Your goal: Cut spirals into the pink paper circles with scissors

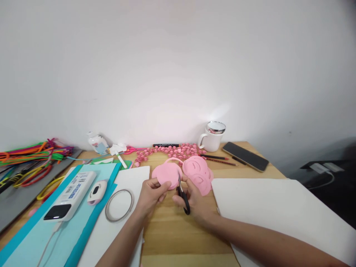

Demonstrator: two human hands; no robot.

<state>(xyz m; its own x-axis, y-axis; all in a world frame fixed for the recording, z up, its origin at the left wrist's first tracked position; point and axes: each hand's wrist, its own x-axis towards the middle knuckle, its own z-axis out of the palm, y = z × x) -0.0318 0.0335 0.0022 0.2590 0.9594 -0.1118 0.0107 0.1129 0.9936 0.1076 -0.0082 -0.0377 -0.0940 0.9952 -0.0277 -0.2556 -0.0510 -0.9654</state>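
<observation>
My left hand [153, 191] pinches a rounded piece of pink paper [167, 174] between thumb and fingers over the wooden table. In my right hand [194, 200] are scissors [183, 196] with black handles, their blades pointing up at the right edge of that paper. A thin curved pink strip [174, 160] arches just behind the piece. To the right, against my right hand's fingers, lies a cluster of pink paper circles [198, 172] with curved cuts in them. Many small rolled pink pieces [178, 150] are spread behind the paper.
White sheets flank the hands, one at right [267, 200], one at left [139, 176] bearing a tape roll [106, 207]. A white power bank [72, 193] lies on blue paper [111, 172]. At the back stand a lidded mug [215, 139] and a tilted bottle [98, 142]; a phone [246, 155] lies right.
</observation>
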